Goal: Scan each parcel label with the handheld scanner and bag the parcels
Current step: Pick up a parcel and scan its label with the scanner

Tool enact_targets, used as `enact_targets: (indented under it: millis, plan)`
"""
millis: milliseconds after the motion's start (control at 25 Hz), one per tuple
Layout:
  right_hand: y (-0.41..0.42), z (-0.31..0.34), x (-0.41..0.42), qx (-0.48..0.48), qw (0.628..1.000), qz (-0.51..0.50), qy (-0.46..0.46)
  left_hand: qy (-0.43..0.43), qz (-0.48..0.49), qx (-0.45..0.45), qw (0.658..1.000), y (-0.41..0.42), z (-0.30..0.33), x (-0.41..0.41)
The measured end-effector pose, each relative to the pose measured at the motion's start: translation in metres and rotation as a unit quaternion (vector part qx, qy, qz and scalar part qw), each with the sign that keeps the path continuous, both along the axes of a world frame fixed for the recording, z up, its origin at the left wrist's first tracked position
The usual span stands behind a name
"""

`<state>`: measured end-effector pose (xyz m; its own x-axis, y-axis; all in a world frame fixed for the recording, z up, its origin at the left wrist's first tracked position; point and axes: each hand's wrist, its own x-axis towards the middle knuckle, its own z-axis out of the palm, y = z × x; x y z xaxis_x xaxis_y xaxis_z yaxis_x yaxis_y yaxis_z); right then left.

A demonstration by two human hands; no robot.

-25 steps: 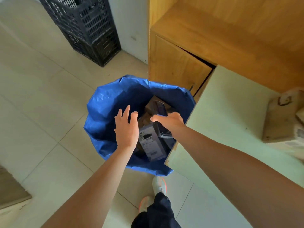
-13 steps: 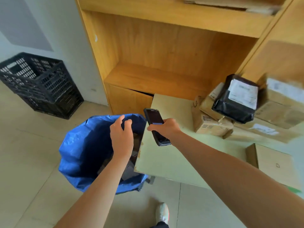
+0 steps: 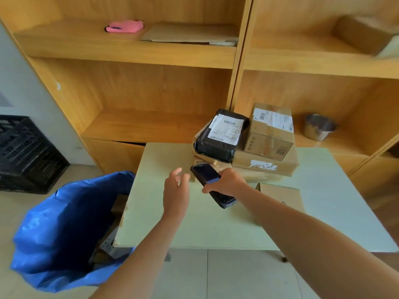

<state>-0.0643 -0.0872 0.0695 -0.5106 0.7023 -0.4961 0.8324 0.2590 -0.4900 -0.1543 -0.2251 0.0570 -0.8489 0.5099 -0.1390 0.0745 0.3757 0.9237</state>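
Over the pale table (image 3: 216, 225), my right hand (image 3: 228, 182) gripping the handheld scanner (image 3: 210, 182), my left hand (image 3: 176, 190) empty with fingers spread, stacked parcels (image 3: 248, 145) behind, blue bag (image 3: 64, 229) at left.

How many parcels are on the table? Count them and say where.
5: a black bag atop a crushed box, a small box on a flat box, and a lone box in front. Others may be hidden behind.

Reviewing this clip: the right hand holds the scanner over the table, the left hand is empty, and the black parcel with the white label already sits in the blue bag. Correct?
Not quite. In the head view the black parcel still sits on the cardboard boxes on the table, not in the blue bag. The right hand does hold the scanner; the left hand is empty.
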Motion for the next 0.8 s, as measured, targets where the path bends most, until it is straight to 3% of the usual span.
enact_targets:
  millis: [280,400,560,800]
  plan:
    - [0.104,-0.033,0.163,-0.019,0.996,-0.070,-0.045,-0.037,-0.072,-0.045,0.996,0.104,-0.036,0.116]
    - [0.127,-0.062,0.218,-0.076,0.984,-0.162,0.008,-0.028,-0.124,-0.101,0.987,0.126,-0.062,0.147]
    - [0.133,-0.099,0.258,-0.141,0.922,-0.329,0.146,0.019,-0.213,-0.181,0.960,0.143,-0.085,0.178]
    - [0.142,-0.128,0.270,-0.177,0.858,-0.426,0.223,0.069,-0.304,-0.281,0.908,0.166,-0.107,0.189]
